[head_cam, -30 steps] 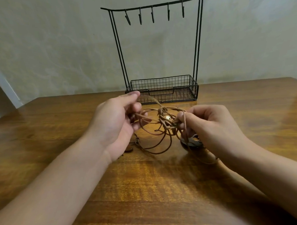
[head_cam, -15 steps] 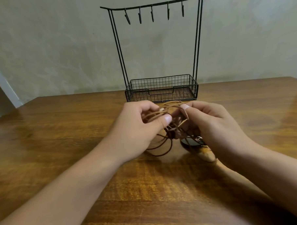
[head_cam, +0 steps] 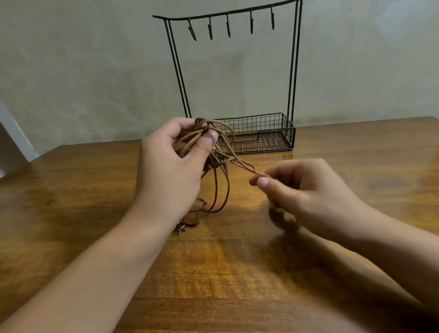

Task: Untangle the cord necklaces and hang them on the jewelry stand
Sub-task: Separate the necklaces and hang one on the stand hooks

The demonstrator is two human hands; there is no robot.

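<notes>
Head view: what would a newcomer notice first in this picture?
First, the tangle of brown cords held up at the centre: the left hand grips the bundle, and the right hand pinches one strand pulled sideways. Behind them, the black wire jewelry stand on the wooden table has bare hooks.

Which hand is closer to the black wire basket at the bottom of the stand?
The left. The left hand grips the brown cord tangle right in front of the black wire basket, overlapping its left end in view. The right hand sits lower, closer to the person.
</notes>
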